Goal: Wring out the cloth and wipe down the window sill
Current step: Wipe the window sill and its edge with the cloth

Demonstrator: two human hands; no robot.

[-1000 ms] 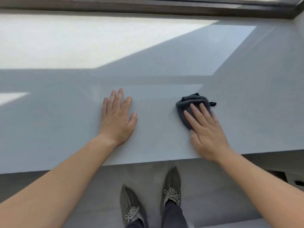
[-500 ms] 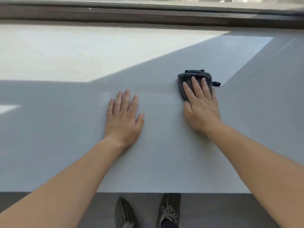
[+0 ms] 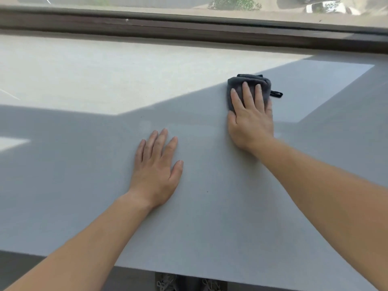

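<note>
A folded dark grey cloth (image 3: 245,82) lies on the wide grey window sill (image 3: 84,164), right of centre and toward the window. My right hand (image 3: 249,116) presses flat on the cloth with straight fingers, covering its near half; a small loop sticks out at the cloth's right side. My left hand (image 3: 157,166) rests flat on the bare sill, fingers spread, nearer to me and to the left of the cloth.
A dark brown window frame (image 3: 189,28) runs along the far edge of the sill. Sunlight falls on the sill's far left part. The sill's front edge (image 3: 189,271) is close to me, with shoes on the floor below it.
My right hand has pushed the cloth away from me, from near the front edge toward the window. My left hand has stayed flat on the sill.
</note>
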